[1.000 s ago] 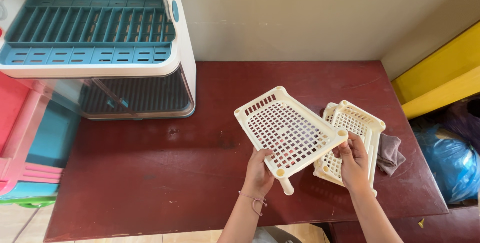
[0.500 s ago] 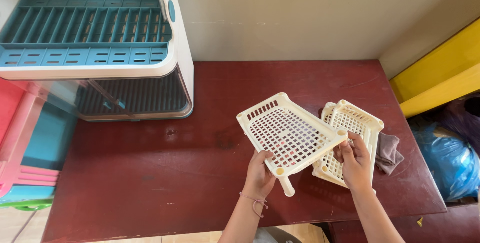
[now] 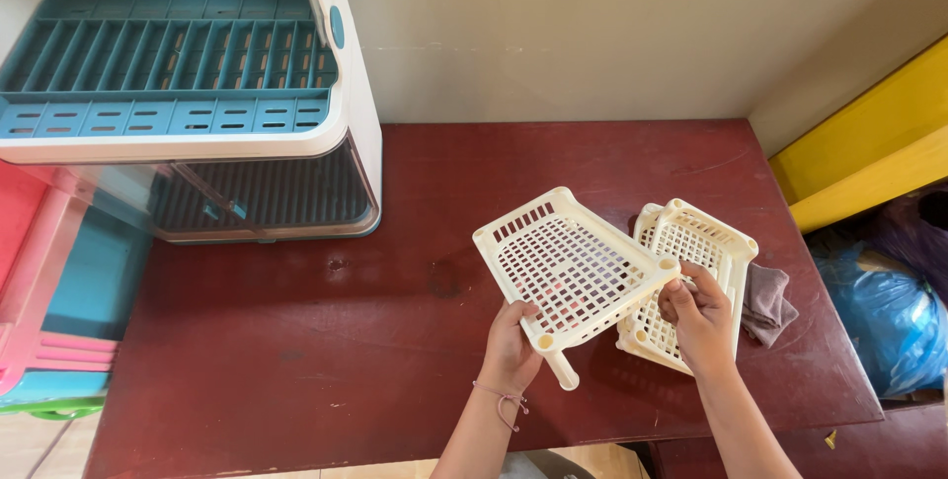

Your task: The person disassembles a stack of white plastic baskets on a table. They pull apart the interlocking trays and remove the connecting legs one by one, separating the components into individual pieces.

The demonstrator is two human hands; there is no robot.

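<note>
both hands' grip tilts a cream lattice shelf tray (image 3: 570, 269) above table.

Cream lattice tray (image 3: 568, 267) over a dark red table (image 3: 296, 341); teal-and-white slotted dish rack (image 3: 168, 74) beside.

The raised cream lattice tray (image 3: 571, 268) covers the near left part of the stacked trays (image 3: 697, 272) behind it, and those hide most of the grey cloth (image 3: 768, 299). The dish rack (image 3: 178, 74) runs off the top and left edges. The blue bag (image 3: 894, 316) is cut by the right edge.
</note>
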